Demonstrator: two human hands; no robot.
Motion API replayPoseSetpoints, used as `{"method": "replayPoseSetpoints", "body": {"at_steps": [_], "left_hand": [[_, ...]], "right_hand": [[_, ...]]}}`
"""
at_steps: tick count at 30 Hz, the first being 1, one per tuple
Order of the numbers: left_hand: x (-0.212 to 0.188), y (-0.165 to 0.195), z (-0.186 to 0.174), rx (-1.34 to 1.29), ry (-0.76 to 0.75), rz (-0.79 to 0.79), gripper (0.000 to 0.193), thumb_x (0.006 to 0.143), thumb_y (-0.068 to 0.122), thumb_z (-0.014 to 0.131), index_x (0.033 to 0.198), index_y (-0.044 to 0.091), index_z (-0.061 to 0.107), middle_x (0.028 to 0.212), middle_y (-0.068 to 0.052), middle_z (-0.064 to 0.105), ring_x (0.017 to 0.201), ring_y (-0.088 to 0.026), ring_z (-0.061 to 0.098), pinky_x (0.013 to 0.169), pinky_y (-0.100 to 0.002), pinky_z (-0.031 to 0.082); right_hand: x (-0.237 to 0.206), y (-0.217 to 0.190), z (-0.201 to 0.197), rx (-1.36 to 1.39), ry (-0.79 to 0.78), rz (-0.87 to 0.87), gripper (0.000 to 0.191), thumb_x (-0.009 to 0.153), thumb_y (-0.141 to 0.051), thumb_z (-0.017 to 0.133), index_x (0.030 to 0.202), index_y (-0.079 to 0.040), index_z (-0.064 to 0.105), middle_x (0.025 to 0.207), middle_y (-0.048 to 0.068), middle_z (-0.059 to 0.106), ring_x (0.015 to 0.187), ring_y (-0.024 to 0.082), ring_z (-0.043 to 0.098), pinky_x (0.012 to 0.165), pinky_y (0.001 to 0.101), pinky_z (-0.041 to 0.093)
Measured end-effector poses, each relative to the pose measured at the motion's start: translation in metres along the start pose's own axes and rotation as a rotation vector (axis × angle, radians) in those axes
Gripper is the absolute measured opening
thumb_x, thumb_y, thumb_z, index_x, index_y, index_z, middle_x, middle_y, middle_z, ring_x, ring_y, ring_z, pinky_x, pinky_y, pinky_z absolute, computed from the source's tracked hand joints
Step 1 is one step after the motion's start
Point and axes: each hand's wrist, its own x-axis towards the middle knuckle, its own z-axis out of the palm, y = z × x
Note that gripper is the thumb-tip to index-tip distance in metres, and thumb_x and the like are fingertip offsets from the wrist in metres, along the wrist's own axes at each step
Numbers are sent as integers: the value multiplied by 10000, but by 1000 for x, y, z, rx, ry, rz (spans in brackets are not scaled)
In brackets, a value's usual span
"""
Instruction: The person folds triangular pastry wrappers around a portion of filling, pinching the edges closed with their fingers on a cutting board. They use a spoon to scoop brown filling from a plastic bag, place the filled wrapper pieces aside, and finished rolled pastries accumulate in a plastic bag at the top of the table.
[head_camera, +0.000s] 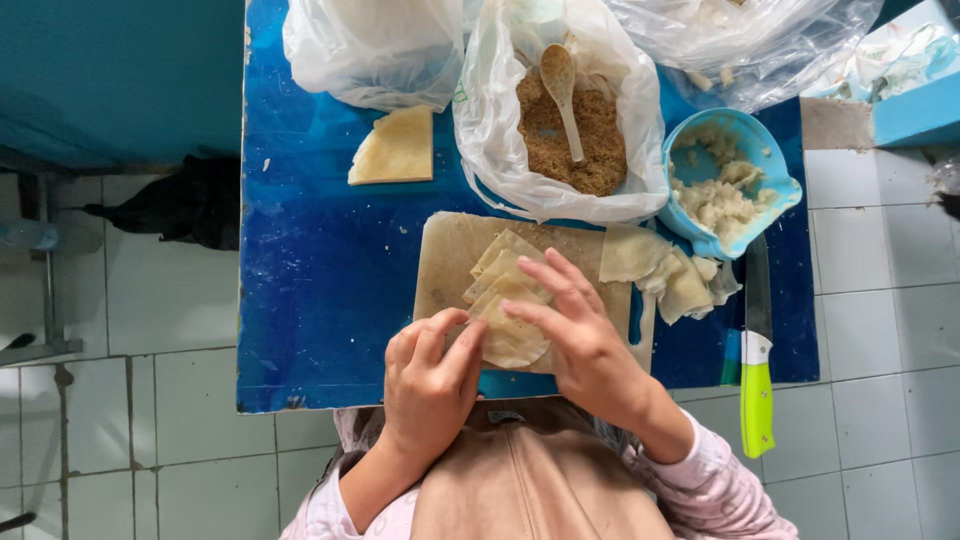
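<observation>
We are bent over a wooden board at the near edge of a blue table, working a small pile of thin dough wrappers. Our left hand rests at the near left edge of the pile, its fingers curled and the thumb and forefinger pinching at the rim of the top wrapper. Our right hand lies over the right side of the pile, its fingers stretched nearly flat and pressing down; it grips nothing.

As far as we can judge, the work is at an early stage. No filled or folded piece shows on the board. More loose wrappers lie on the right end of the board, untouched. Just beyond them a blue bowl holds pale mash, and a plastic bag far of the board holds brown crumbs with a spoon standing in them. A folded slab of dough sits far left. A knife with a green handle lies at the right, its handle past the table's near edge.
</observation>
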Motion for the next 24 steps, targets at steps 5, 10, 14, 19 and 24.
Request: {"method": "replayPoseSetpoints", "body": {"at_steps": [5, 10, 14, 19, 24], "left_hand": [[1, 0, 0, 4, -7, -3, 281, 871, 90, 736, 1152, 98, 727, 1171, -54, 638, 1075, -276, 603, 926, -412, 465], [2, -1, -1, -7, -11, 5, 282, 878, 92, 732, 1160, 86, 722, 1174, -58, 637, 1083, -278, 603, 934, -415, 465], [2, -1, -1, -11, -16, 8, 285, 874, 84, 724, 1159, 83, 720, 1176, -62, 638, 1089, -281, 603, 938, -418, 465], [4, -1, -2, -22, -16, 14, 290, 879, 84, 722, 1168, 80, 718, 1181, -66, 633, 1089, -282, 601, 941, -420, 464], [8, 0, -4, -14, -43, 55, 273, 871, 88, 711, 1141, 51, 705, 1191, -76, 637, 1087, -285, 606, 938, -421, 471]], "right_hand": [[-5, 4, 10, -539, -40, -112, 678, 817, 76, 557, 1442, -178, 619, 1638, 121, 352, 1539, 370, 236, 1245, 545, 146], [-18, 2, -8, -950, -84, -141, 645, 908, -14, 549, 1522, -211, 551, 1675, 101, 328, 1561, 346, 175, 1256, 560, 77], [-13, 0, -7, -900, -111, -213, 602, 979, -97, 545, 1563, -240, 509, 1693, 95, 312, 1581, 320, 163, 1270, 556, 73], [-6, -3, -1, -969, -99, -230, 619, 977, -137, 531, 1577, -281, 488, 1684, 74, 315, 1572, 302, 175, 1259, 548, 76], [-8, 1, -14, -1190, -121, -201, 589, 980, -102, 562, 1564, -170, 518, 1702, 85, 303, 1566, 318, 187, 1253, 568, 129]]}}
